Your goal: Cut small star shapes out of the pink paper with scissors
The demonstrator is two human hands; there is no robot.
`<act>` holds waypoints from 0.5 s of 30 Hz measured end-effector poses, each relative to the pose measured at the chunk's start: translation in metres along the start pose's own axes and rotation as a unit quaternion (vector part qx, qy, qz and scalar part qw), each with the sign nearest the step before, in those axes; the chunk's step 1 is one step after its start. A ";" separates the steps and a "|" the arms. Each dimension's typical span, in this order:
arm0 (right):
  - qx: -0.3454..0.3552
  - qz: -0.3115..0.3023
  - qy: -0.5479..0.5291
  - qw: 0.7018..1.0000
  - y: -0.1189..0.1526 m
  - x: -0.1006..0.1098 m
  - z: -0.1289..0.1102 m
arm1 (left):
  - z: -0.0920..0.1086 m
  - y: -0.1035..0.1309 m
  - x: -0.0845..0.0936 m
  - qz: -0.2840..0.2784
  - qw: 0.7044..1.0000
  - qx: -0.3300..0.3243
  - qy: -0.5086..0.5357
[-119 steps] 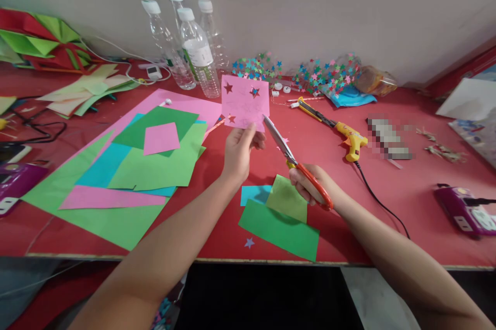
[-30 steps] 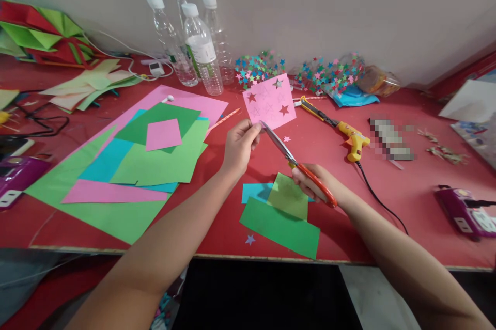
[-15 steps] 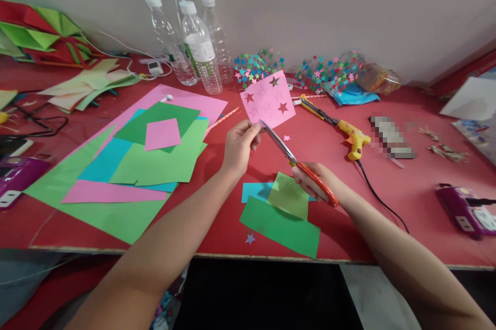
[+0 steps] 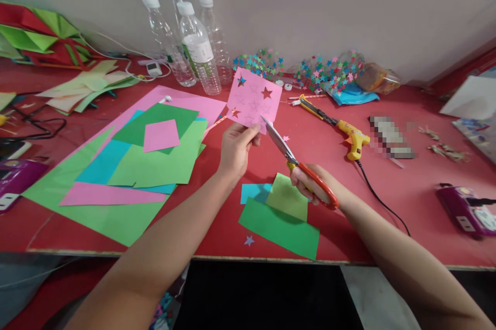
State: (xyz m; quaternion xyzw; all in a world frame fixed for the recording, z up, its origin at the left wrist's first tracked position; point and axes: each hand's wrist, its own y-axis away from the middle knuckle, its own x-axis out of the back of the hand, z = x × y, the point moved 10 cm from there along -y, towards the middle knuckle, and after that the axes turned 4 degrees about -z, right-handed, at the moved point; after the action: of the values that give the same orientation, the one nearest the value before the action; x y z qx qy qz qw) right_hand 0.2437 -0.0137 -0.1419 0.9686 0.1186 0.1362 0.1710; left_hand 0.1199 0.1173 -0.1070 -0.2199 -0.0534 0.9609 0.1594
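My left hand (image 4: 237, 148) pinches the lower edge of a pink paper sheet (image 4: 253, 90) between thumb and fingers. Three star-shaped holes are cut through the sheet, and faint star outlines are drawn on it. Orange-handled scissors (image 4: 315, 181) are in my right hand (image 4: 310, 185), their blades pointing up and left. The blade tips lie at the sheet's lower right part, beside my left thumb; whether they pierce the paper I cannot tell. Below my hands lie green (image 4: 281, 229), light green (image 4: 289, 198) and blue (image 4: 253, 193) paper pieces. A small pink star (image 4: 285, 138) lies behind the blades.
Stacked coloured paper (image 4: 155, 165) covers the left of the red table (image 4: 209, 216). Clear bottles (image 4: 199, 51) and containers of small stars (image 4: 329, 71) stand along the wall. To the right are a yellow glue gun (image 4: 352, 139), its black cord, and a purple power strip (image 4: 465, 208).
The pink sheet has turned anticlockwise and shifted left in my left hand. My left hand has moved slightly left and down; the scissors stay at the sheet's lower part.
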 end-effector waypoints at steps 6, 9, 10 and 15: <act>0.015 0.016 -0.038 0.999 0.000 -0.008 0.000 | -0.006 0.004 -0.004 0.000 0.999 0.019 0.039; 0.003 0.027 -0.036 0.999 0.000 -0.010 0.003 | -0.009 0.005 -0.005 0.003 0.998 0.026 0.049; -0.001 0.029 -0.035 0.999 0.000 -0.010 0.004 | -0.010 0.005 -0.005 0.005 0.998 0.028 0.047; -0.024 0.037 -0.028 0.999 -0.001 -0.009 0.010 | -0.010 0.006 -0.003 0.015 0.999 0.031 0.042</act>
State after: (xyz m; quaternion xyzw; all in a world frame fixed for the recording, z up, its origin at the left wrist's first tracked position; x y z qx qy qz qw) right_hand 0.2381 -0.0183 -0.1530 0.9714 0.0742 0.1184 0.1921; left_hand 0.1253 0.1112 -0.1158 -0.2554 -0.0136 0.9544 0.1542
